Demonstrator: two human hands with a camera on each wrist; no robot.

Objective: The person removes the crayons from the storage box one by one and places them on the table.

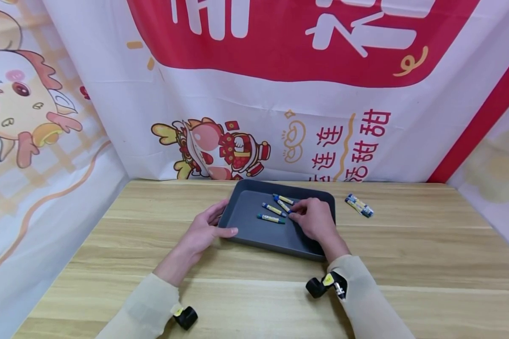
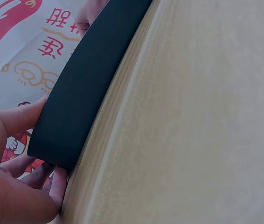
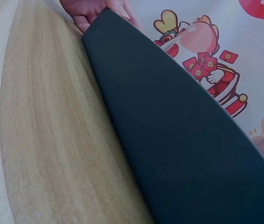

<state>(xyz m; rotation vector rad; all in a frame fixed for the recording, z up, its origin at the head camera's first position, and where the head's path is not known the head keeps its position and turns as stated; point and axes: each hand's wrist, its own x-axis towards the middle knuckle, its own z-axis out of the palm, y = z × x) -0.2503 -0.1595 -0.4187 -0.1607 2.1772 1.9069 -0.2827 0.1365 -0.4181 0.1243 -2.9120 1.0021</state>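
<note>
A dark grey rectangular tray (image 1: 254,238) lies on the wooden table, slightly turned. My left hand (image 1: 203,228) grips its left end, thumb over the rim and fingers around the outer wall; the left wrist view shows the fingers (image 2: 57,186) low at the corner. Several crayons with yellow-and-blue wrappers lie loose inside, among them a green-tipped crayon (image 1: 271,218) nearest the front. My right hand (image 1: 316,220) reaches over the tray's right part and pinches the end of one crayon (image 1: 282,205) between thumb and forefinger. In the right wrist view the tray's wall hides the crayons.
On the table (image 1: 407,245), right of the tray, a small group of crayons (image 1: 359,205) lies side by side. A printed white-and-red cloth (image 1: 280,94) hangs behind the table's back edge, and another patterned cloth (image 1: 34,188) hangs at the left.
</note>
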